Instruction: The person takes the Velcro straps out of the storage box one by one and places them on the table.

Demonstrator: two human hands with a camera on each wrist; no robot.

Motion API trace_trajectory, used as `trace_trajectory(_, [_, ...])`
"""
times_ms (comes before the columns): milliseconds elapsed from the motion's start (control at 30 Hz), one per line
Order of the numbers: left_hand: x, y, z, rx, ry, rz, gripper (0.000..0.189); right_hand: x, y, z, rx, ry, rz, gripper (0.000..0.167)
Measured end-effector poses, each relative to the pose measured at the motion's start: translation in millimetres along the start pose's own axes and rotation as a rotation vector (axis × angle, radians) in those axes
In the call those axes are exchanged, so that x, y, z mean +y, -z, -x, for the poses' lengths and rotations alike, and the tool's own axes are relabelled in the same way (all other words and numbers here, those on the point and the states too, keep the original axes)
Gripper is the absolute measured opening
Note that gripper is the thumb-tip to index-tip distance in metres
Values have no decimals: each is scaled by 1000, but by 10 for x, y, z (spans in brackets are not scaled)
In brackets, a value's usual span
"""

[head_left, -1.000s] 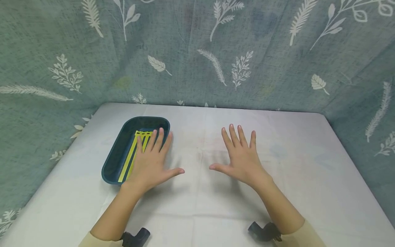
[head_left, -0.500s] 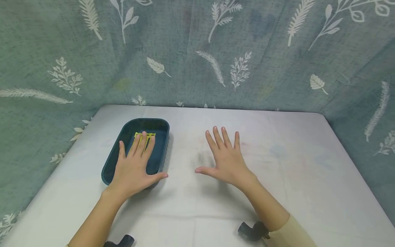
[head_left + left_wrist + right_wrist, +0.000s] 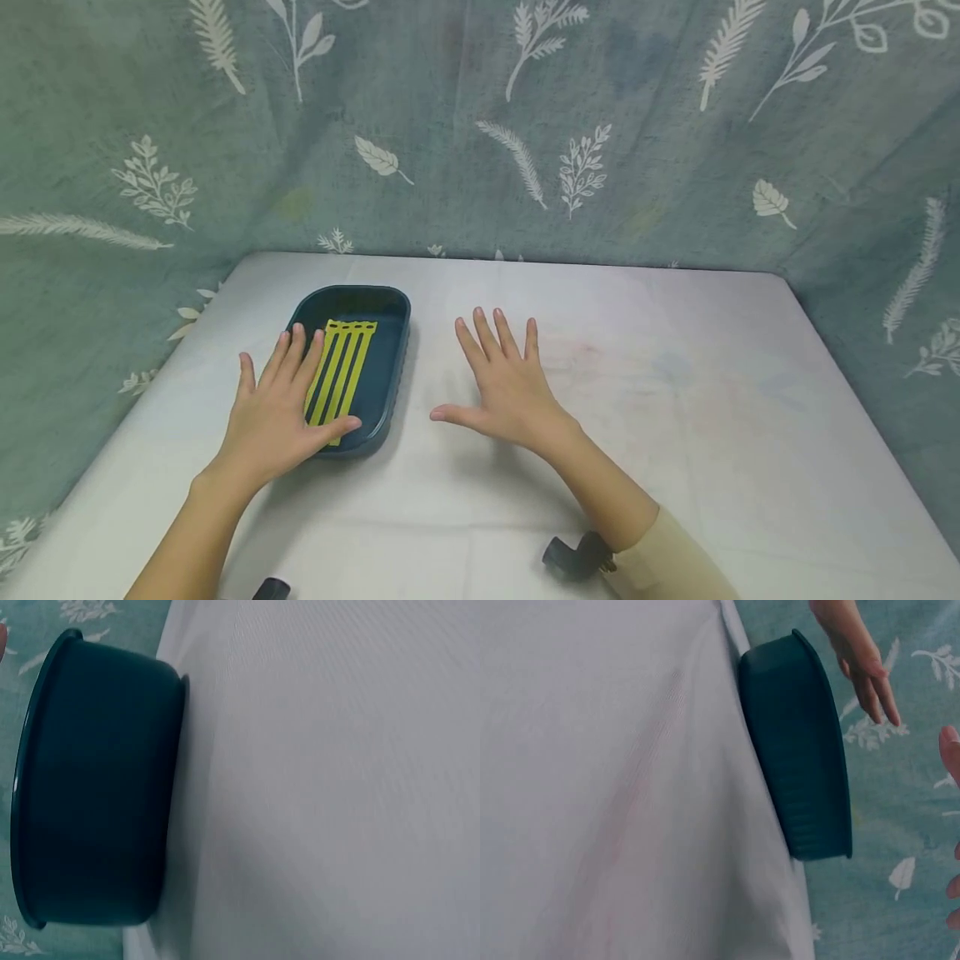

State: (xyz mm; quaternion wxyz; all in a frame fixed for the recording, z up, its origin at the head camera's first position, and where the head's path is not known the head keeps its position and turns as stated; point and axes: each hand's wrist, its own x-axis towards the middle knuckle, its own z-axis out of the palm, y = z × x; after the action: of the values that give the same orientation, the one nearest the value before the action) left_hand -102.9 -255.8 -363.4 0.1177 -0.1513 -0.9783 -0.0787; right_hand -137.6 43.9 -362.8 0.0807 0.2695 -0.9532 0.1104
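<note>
A dark teal oblong basin [image 3: 386,400] stands on the left part of the table. Several flat yellow strips [image 3: 341,367] lie side by side in it, with dark holes at their far ends. Over the basin's left side hovers my left hand [image 3: 273,417], fingers spread and holding nothing. It hides the basin's near-left part and some of the strips. My right hand [image 3: 513,400] is spread above the cloth, to the right of the basin and apart from it. In the left wrist view the basin's outer wall [image 3: 94,787] shows from the side. The right wrist view shows the basin's ribbed side [image 3: 799,765] below my left hand [image 3: 859,660].
A white cloth [image 3: 712,400] with faint stains covers the table. Behind it hangs a green-grey curtain [image 3: 450,125] with white leaf prints. Dark wrist-worn fittings [image 3: 577,557] show at the bottom of the head view.
Both hands have moved left with fingers spread. My left hand has passed across the basin to its left side, uncovering more of the yellow strips. The basin stays in place.
</note>
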Motion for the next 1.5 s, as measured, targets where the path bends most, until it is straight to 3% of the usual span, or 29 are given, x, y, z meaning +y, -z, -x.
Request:
trace_trajectory(433, [-441, 111, 218, -79, 16, 193, 119, -271, -134, -140, -68, 21, -77, 105])
trace_trajectory(600, [-622, 78, 233, -97, -7, 353, 121, -301, -196, -183, -70, 28, -153, 106])
trace_trajectory(767, [-787, 57, 236, -184, 36, 578, 119, -335, -254, -252, -80, 31, -341, 109])
trace_trajectory(967, [-946, 22, 205, -249, 36, 671, 117, -361, -357, -330, -139, 20, -674, 113])
trace_trajectory(1133, [-1041, 26, 200, -334, 79, 793, 109, -385, -464, -373, -204, -1, -925, 116])
trace_trajectory(1300, [-1179, -20, 190, -397, 93, 931, 101, -419, -554, -417, -236, -72, -1021, 114])
trace_trajectory(1500, [-1342, -95, 158, -534, 106, 1124, 97, -442, -656, -459, -309, -120, -1113, 111])
